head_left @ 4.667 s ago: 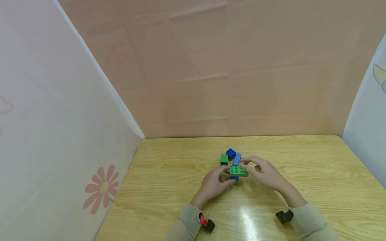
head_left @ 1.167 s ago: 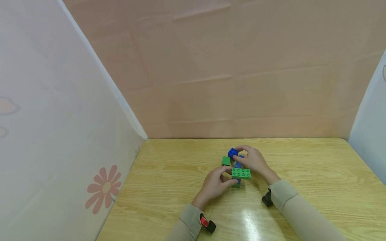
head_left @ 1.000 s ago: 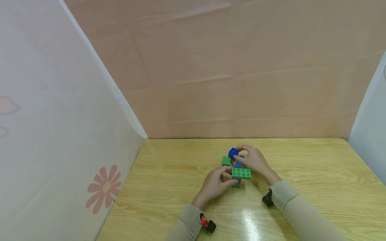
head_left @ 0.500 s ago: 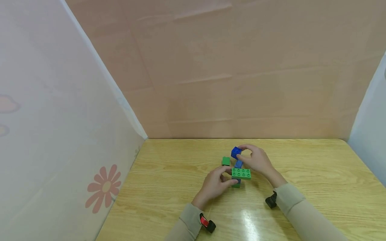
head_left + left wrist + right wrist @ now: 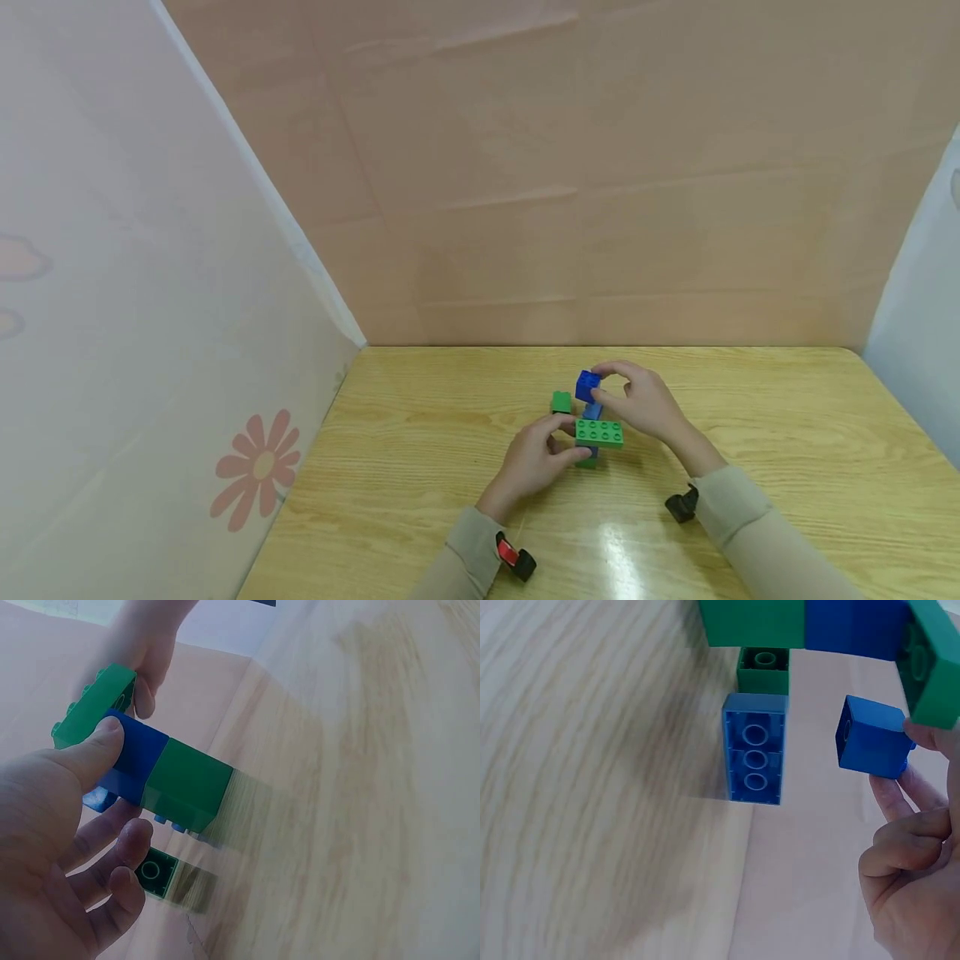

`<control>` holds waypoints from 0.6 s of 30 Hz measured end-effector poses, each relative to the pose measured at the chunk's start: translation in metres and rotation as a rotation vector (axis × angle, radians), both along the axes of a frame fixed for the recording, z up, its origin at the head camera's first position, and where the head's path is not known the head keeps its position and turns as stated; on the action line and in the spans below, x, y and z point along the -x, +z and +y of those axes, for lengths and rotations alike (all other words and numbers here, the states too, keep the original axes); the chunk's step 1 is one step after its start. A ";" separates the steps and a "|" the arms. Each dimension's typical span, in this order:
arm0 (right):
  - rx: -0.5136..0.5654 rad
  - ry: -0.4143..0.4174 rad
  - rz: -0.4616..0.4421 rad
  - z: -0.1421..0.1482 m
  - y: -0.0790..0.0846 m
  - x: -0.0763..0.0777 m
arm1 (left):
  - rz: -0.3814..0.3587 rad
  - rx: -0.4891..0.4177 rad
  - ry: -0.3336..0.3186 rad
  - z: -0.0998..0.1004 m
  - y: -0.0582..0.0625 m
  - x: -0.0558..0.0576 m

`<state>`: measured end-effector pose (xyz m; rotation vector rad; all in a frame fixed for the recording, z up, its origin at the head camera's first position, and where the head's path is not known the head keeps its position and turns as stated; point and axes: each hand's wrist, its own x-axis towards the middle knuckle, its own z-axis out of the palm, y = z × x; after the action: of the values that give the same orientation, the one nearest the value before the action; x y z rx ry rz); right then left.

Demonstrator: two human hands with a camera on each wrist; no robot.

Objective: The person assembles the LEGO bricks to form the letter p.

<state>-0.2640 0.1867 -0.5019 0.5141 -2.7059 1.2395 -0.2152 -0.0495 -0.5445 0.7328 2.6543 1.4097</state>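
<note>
Blue cube point(image 5: 587, 387) lifted, stack point(image 5: 598, 432) partly hiding left hand point(image 5: 529, 459)

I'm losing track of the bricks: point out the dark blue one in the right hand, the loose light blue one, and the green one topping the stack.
Dark blue brick point(image 5: 872, 744): right wrist view, side wall.
Light blue brick point(image 5: 755, 759): right wrist view, hollow underside.
Green top brick point(image 5: 599, 432): head view, studded upper face.

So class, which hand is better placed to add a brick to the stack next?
Probably the right hand: it pinches the dark blue brick near the stack, which the left hand grips.
</note>
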 end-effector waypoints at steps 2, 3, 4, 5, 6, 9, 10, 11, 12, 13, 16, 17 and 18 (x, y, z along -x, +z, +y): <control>-0.002 0.007 0.000 0.000 0.004 -0.003 | -0.004 -0.001 0.006 0.000 0.001 -0.001; -0.002 0.010 0.000 0.000 0.005 -0.004 | -0.005 0.000 0.008 0.000 0.001 -0.001; -0.001 0.014 0.001 0.000 0.007 -0.006 | -0.007 0.000 0.010 -0.001 0.001 -0.001; 0.003 0.018 0.002 0.000 0.009 -0.007 | -0.008 0.001 0.011 -0.001 0.002 -0.001; 0.004 0.021 0.004 0.000 0.010 -0.008 | -0.010 0.001 0.012 -0.001 0.002 -0.002; 0.013 0.035 0.010 0.000 0.013 -0.011 | -0.013 -0.001 0.012 -0.001 0.003 -0.002; 0.017 0.043 0.014 0.000 0.014 -0.013 | -0.013 -0.002 0.011 -0.001 0.003 -0.002; 0.020 0.050 0.022 0.000 0.015 -0.014 | -0.013 -0.003 0.011 0.000 0.003 -0.002; 0.022 0.055 0.027 0.000 0.015 -0.015 | -0.010 -0.002 0.010 0.000 0.003 -0.002; 0.024 0.060 0.032 0.000 0.016 -0.016 | -0.008 -0.001 0.009 0.000 0.003 -0.002; 0.029 0.072 0.051 0.001 0.017 -0.018 | 0.002 -0.001 0.005 0.000 0.003 -0.001; 0.030 0.074 0.055 0.001 0.018 -0.019 | 0.003 0.000 0.005 0.000 0.002 -0.001; 0.031 0.075 0.060 0.002 0.018 -0.019 | 0.004 0.000 0.003 0.000 0.002 -0.001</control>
<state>-0.2446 0.1883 -0.4839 0.6442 -2.6366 1.2610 -0.2140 -0.0491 -0.5423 0.7321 2.6597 1.4104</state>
